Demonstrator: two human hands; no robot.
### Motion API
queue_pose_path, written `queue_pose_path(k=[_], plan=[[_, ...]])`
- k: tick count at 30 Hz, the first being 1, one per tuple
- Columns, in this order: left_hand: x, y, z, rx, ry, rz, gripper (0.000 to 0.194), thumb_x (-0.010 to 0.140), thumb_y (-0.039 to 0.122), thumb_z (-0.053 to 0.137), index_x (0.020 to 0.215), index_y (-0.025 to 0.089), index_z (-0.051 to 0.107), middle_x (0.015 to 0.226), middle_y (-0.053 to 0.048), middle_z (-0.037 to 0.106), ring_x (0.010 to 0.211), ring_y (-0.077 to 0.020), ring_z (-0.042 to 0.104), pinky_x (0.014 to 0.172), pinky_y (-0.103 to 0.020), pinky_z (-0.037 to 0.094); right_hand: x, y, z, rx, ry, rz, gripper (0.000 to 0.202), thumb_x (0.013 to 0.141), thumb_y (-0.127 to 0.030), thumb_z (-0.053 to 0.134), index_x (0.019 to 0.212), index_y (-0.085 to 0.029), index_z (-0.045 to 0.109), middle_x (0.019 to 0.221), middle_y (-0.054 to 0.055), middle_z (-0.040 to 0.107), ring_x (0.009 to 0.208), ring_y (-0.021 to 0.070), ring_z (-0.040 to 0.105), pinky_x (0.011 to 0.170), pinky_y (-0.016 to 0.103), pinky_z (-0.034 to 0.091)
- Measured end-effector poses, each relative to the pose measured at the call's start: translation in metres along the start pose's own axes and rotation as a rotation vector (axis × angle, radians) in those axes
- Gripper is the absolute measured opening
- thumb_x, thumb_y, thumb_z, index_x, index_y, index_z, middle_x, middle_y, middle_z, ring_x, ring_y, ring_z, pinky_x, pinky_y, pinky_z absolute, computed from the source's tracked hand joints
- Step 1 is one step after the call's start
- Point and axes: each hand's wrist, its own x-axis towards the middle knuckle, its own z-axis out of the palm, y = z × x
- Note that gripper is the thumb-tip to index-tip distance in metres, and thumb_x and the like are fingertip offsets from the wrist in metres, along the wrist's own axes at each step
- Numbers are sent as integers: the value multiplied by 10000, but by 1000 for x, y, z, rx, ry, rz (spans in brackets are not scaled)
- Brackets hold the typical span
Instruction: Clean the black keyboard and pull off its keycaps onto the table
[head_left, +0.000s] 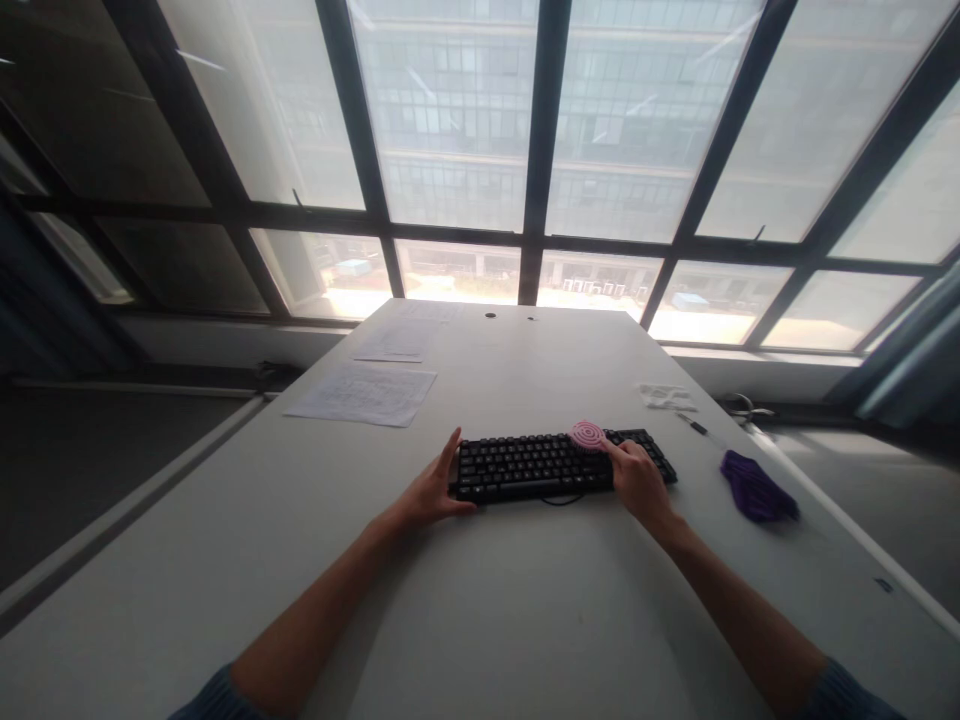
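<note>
1. Tall dark-framed windows (457, 120) rose beyond the workspace, a building visible through the glass.
2. A white table (480, 600) stretched from the person toward the windows.
3. A black keyboard (517, 468) lay crosswise on the table between the person's 2 hands.
4. Printed sheets (367, 393) lay flat on the table, beyond the keyboard and to its left.
5. The left hand (435, 492), thumb and fingers spread wide, braced the keyboard's left end.
6. The right hand (639, 478), fingers nearly closed, pinched the edge of a pink disc over the keys.
7. A purple cloth (757, 487) sat bunched to the keyboard's right.
8. A crumpled white cloth (666, 397) rested farther back.
9. The pink disc (588, 435), ringed with concentric circles, was at the keyboard's rear edge.
10. A dark-ended pen (697, 426) lay near the white cloth.
</note>
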Motion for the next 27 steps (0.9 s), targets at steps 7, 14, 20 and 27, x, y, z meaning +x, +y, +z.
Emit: queue_pose_path(k=[7,14,20,27], plan=[[1,3,-2,41,-15,-10,1354,628,446,872,1560,325,-102,1543,-208,330,1421,-415,332,1121,-617,312,1,-17,-8,-28,-38,138,358,984,-253,419,1251,-216,654,885,69,635,670,158,594,614,259,396],[1,4,-2,46,-20,-32,1350,629,458,870,1561,323,-97,1546,-214,327,1405,-422,357,1111,-601,337,5,-100,-3,103,-192,24,403,989,-259,407,1369,-260,540,1018,78,704,834,190,674,700,252,425],[1,-1,-2,15,-28,-7,1322,655,472,851,1560,320,-101,1574,-204,284,1435,-392,316,1137,-595,302,4,-107,-11,41,-304,10,422,998,-283,403,1408,-328,494,1004,56,731,833,197,693,713,259,430],[4,-5,-1,63,-38,-28,1320,666,505,835,1557,315,-120,1584,-204,271,1432,-387,326,1136,-591,308,-4,-41,-29,-52,-263,241,426,1000,-291,392,1404,-311,524,1080,63,737,916,209,706,778,269,479]])
